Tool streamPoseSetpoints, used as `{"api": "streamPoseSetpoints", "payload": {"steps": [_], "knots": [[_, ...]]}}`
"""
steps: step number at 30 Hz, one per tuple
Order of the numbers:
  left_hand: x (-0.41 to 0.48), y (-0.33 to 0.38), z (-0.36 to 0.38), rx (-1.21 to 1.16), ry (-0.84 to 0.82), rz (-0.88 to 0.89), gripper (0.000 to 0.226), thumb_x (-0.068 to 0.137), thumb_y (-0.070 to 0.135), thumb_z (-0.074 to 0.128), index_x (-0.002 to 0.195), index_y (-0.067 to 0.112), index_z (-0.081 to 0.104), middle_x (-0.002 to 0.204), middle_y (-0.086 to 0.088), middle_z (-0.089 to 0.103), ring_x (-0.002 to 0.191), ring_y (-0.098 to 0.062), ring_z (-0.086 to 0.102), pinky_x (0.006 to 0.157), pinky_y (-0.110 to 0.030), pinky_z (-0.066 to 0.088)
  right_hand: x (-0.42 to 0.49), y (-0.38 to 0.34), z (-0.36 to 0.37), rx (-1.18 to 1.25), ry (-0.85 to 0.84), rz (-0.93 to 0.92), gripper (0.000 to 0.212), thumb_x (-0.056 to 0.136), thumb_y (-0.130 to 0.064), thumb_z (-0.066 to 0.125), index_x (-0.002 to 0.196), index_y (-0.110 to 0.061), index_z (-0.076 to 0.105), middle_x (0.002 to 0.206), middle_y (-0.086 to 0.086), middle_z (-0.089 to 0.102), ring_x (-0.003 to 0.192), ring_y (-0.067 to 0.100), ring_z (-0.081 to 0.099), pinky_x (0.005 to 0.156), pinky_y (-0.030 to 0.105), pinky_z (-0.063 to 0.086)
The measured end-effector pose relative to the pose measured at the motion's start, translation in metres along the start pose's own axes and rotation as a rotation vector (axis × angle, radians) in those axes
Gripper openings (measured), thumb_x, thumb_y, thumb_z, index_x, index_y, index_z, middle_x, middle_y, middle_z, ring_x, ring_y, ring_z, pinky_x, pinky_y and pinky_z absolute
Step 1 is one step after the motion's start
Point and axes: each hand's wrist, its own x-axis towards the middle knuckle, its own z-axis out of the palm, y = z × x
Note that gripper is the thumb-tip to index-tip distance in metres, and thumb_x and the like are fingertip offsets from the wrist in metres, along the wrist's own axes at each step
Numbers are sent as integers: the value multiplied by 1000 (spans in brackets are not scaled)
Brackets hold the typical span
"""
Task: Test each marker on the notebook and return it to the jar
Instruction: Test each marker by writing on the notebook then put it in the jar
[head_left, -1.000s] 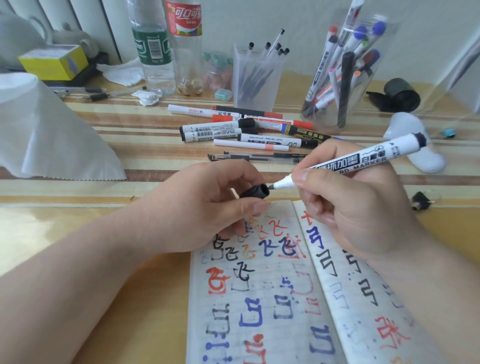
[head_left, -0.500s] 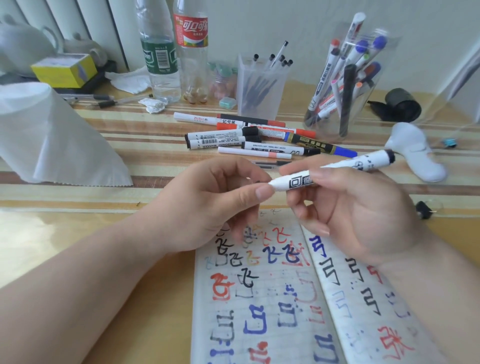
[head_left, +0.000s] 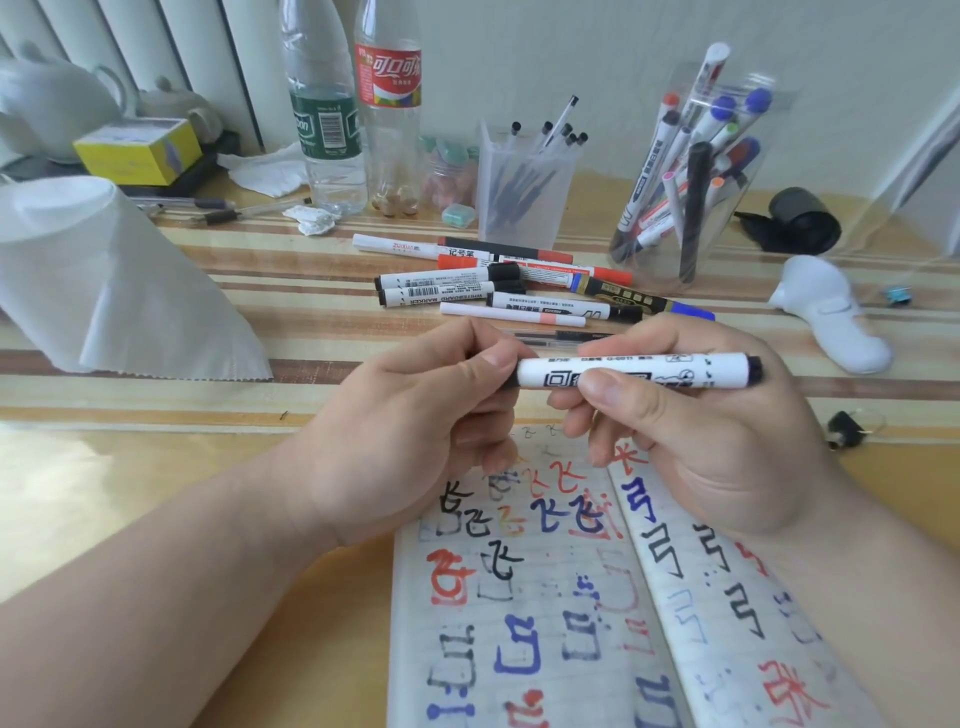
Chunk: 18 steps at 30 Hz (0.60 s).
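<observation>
Left hand (head_left: 415, 431), right hand (head_left: 717, 447) grip one marker (head_left: 696, 372); one notebook (head_left: 524, 587) below; one jar (head_left: 740, 244).

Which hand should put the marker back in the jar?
Right, probably. The right hand grips the marker by its barrel, and the jar stands on that side, beyond it. The left hand only pinches the marker's end.
</observation>
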Motion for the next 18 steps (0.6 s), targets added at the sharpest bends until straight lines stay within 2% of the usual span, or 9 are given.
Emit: {"api": "streamPoseSetpoints", "payload": {"steps": [5,9,12,15,18], "knots": [[0,-3,5,16,47,38,19,93,24,51,91,5,51,64,2,33,58,-15,28,57,-27,43,0,1,8,95,46,70,4,80,-13,81,81,-12,78,79,24,73,64,33,72,55,33,58],[0,-5,8,53,71,92,19,94,24,51,91,5,51,61,6,35,57,-15,29,58,-28,45,-2,0,14,158,109,121,13,76,-23,76,76,-10,77,73,23,72,58,29,70,51,30,57],[2,-6,7,70,75,120,18,95,24,50,93,6,51,60,8,36,57,-15,29,59,-29,45,-3,1,18,144,136,108,13,81,-22,74,76,-10,78,70,19,71,56,26,69,49,29,55],[3,-8,3,120,64,123,18,96,26,50,91,9,54,63,7,37,60,-17,28,61,-29,46,-1,5,19,137,161,120,17,84,-21,72,79,-6,78,71,16,70,57,23,66,50,27,53],[4,-10,-2,271,66,148,24,97,30,49,97,5,53,69,-1,38,62,-21,31,64,-31,48,2,10,18,131,152,135,12,85,-20,71,79,-12,78,70,11,68,59,19,62,49,25,49]]}}
